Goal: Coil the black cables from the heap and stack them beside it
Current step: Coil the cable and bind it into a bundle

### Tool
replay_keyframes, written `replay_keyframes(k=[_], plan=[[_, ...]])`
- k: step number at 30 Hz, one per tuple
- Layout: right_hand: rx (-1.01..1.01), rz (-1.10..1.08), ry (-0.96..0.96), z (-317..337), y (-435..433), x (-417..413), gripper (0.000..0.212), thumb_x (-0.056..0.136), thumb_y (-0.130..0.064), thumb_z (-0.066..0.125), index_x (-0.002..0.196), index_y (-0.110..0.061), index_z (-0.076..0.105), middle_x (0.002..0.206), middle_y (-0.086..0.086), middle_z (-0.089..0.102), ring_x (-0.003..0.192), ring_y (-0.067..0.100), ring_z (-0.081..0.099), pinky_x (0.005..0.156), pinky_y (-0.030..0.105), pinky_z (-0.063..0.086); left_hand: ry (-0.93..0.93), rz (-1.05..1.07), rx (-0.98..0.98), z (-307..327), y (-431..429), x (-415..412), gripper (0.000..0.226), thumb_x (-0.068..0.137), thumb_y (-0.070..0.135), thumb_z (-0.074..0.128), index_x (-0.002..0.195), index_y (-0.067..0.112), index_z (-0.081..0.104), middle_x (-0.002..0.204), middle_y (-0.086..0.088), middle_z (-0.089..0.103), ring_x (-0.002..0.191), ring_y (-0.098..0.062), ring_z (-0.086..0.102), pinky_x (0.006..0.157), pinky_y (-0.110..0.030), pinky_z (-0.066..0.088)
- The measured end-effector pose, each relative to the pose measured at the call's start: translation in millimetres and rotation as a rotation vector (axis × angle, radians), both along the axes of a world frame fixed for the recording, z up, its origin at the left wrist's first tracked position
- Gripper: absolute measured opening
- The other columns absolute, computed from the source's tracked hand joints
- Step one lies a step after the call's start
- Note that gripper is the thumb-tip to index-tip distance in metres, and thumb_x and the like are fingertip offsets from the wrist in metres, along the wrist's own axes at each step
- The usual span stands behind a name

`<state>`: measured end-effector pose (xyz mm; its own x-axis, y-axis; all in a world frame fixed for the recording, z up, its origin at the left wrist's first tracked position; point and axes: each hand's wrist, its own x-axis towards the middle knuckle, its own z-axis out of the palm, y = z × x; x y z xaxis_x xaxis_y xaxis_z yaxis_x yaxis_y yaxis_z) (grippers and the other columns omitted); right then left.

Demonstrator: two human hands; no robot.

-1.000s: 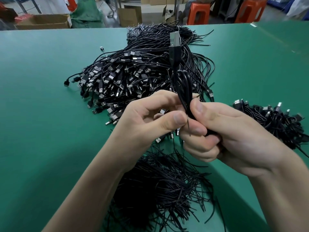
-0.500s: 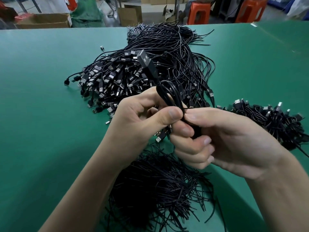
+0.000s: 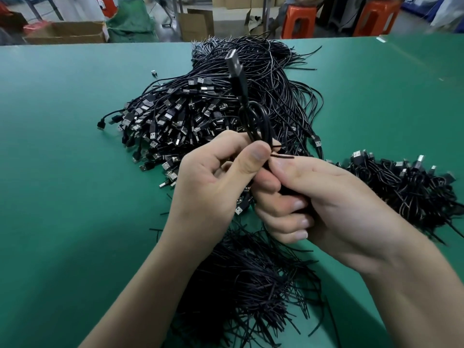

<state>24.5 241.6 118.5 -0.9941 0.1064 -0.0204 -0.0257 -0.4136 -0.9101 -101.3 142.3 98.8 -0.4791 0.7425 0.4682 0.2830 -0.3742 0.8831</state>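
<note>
fingers of left hand and right hand clamp a coiled cable, lower loops hidden, perhaps tied.

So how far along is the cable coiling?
Done: a small stack of coiled cables sits right of the heap. In hand: the left hand and right hand grip one coiled USB cable, a black tie sticking out at the pinch. Left: the heap of loose USB cables is far bigger than the stack, so most remains.
</note>
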Motion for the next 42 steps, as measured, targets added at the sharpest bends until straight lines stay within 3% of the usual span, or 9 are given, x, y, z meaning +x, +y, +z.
replay_keyframes(k=[8, 17, 22, 26, 28, 32, 35, 38, 42], plan=[[-0.158, 0.109, 0.070, -4, 7, -1, 0.027, 0.104, -0.032, 0.044, 0.083, -0.018, 0.049, 0.063, -0.006, 0.025, 0.048, 0.006, 0.025, 0.045, 0.024, 0.021, -0.058, -0.197, -0.036, 3, -7, -12, 0.015, 0.098, 0.017, 0.058, 0.103, 0.016, 0.072, 0.088, 0.009, 0.071, 0.087, -0.003, 0.069, 0.081, -0.017, 0.053], [0.014, 0.078, 0.000, -4, 3, -1, 0.028, 0.102, -0.033, 0.043, 0.079, -0.019, 0.050, 0.062, -0.005, 0.027, 0.049, 0.009, 0.025, 0.046, 0.024, 0.019, -0.257, -0.250, -0.149, 4, -8, -14, 0.023, 0.090, 0.031, 0.066, 0.070, 0.024, 0.075, 0.070, 0.003, 0.072, 0.074, -0.011, 0.066, 0.079, -0.022, 0.052], [0.145, 0.011, -0.069, -5, 4, 1, 0.029, 0.102, -0.032, 0.043, 0.079, -0.017, 0.052, 0.061, -0.004, 0.031, 0.051, 0.011, 0.028, 0.048, 0.020, 0.026, -0.353, -0.304, -0.245, 6, -8, -16, 0.019, 0.082, 0.035, 0.070, 0.074, 0.017, 0.073, 0.069, -0.004, 0.068, 0.073, -0.017, 0.061, 0.077, -0.028, 0.048], [0.371, -0.112, -0.076, -7, 7, 2, 0.027, 0.102, -0.028, 0.049, 0.092, -0.007, 0.063, 0.064, 0.007, 0.052, 0.055, 0.019, 0.051, 0.055, 0.024, 0.046, -0.303, -0.314, -0.289, 6, -11, -21, 0.012, 0.082, 0.030, 0.072, 0.074, 0.021, 0.073, 0.066, -0.001, 0.062, 0.070, -0.027, 0.058, 0.071, -0.032, 0.045], [0.461, -0.249, -0.067, -8, 9, 1, 0.021, 0.096, -0.027, 0.060, 0.101, -0.007, 0.066, 0.074, 0.009, 0.062, 0.065, 0.020, 0.062, 0.063, 0.025, 0.054, -0.296, -0.334, -0.293, 8, -12, -22, 0.010, 0.087, 0.022, 0.072, 0.079, 0.022, 0.077, 0.068, 0.006, 0.066, 0.063, -0.012, 0.060, 0.066, -0.023, 0.048], [0.848, -0.590, 0.074, -10, 10, -4, 0.025, 0.084, -0.024, 0.077, 0.105, -0.024, 0.064, 0.090, -0.007, 0.068, 0.083, 0.010, 0.067, 0.073, 0.034, 0.057, -0.224, -0.255, -0.379, 7, -13, -27, 0.012, 0.085, 0.035, 0.070, 0.079, 0.030, 0.079, 0.076, 0.014, 0.066, 0.069, -0.006, 0.048, 0.066, -0.030, 0.034], [1.180, -0.642, 0.223, -8, 11, -2, 0.018, 0.088, -0.021, 0.079, 0.101, -0.019, 0.068, 0.094, -0.010, 0.067, 0.090, 0.018, 0.067, 0.071, 0.033, 0.054, -0.248, -0.253, -0.449, 8, -14, -30, 0.018, 0.076, 0.045, 0.070, 0.073, 0.028, 0.076, 0.077, 0.004, 0.061, 0.072, -0.010, 0.046, 0.063, -0.028, 0.035], [1.329, -0.634, 0.275, -4, 12, 1, 0.014, 0.090, -0.026, 0.078, 0.095, -0.014, 0.072, 0.092, -0.009, 0.068, 0.087, 0.012, 0.065, 0.072, 0.027, 0.050, -0.227, -0.281, -0.509, 7, -14, -31, 0.021, 0.073, 0.047, 0.072, 0.070, 0.026, 0.072, 0.079, -0.004, 0.055, 0.073, -0.014, 0.045, 0.060, -0.026, 0.036], [1.356, -0.648, 0.286, 2, 12, 4, 0.014, 0.089, -0.024, 0.080, 0.090, -0.012, 0.074, 0.087, -0.008, 0.069, 0.082, 0.008, 0.064, 0.072, 0.022, 0.049, -0.258, -0.338, -0.558, 13, -17, -31, 0.049, 0.072, 0.041, 0.076, 0.088, -0.005, 0.067, 0.088, -0.008, 0.053, 0.079, -0.022, 0.041, 0.058, -0.025, 0.033]])
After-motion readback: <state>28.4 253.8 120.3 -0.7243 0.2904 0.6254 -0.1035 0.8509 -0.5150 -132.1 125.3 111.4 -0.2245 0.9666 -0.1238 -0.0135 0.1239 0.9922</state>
